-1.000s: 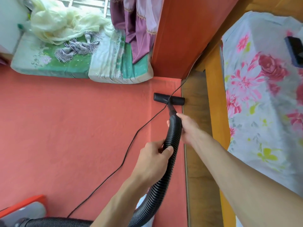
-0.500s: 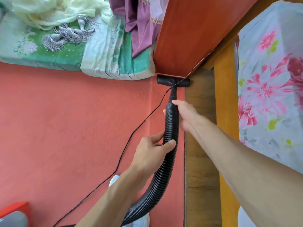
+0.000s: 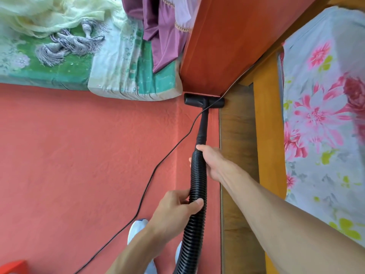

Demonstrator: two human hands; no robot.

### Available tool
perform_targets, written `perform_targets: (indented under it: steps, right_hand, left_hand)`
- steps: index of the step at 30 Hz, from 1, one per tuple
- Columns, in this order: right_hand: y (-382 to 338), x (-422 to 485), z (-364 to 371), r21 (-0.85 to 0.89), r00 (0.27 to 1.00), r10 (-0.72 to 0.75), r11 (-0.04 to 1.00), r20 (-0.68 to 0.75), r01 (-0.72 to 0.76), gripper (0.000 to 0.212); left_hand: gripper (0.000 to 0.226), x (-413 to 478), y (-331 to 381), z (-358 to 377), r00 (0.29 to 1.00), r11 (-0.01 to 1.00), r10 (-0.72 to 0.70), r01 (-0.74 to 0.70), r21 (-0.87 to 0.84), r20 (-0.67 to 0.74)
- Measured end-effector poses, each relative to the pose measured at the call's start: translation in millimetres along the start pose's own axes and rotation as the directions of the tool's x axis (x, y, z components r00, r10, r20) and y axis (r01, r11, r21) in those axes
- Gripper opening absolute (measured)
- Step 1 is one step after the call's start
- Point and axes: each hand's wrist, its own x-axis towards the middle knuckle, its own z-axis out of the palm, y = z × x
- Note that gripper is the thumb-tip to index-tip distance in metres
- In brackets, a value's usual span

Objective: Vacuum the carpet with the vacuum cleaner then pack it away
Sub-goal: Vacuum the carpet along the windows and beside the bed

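- While the nozzle sits on the red carpet against the foot of the orange wardrobe, its ribbed hose is held in two places.
- Nearer the wardrobe, fingers of the right hand wrap the hose; farther back, the left hand clasps it.

Orange cabinet beside floral bed

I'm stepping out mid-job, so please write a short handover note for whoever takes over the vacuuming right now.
Left hand grips the hose lower down; right hand grips it just below the rigid tube.
Floor head rests on the carpet in the corner against the cabinet, power cord crossing over it.
Done: this corner reached; how much carpet is finished cannot be told.
Left: remaining carpet, then pack everything away.
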Motion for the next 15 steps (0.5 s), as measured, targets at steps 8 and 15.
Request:
perform_targets:
  steps: [8,15]
  right_hand:
    - [18.3,-23.2,-34.2,0.272,0.999,-0.037,0.962,0.031,0.027,0.033]
    - [22.6,-25.3,-44.2,0.279,0.997,-0.068,0.959,0.038,0.055,0.031]
  left_hand:
    - [0.010,-13.0,-8.1,16.4,0.979,0.962,0.189,-0.200,0.185,0.073]
    - [0.012,-9.6,-14.6,20.8,0.986,0.980,0.153,-0.160,0.121,0.066]
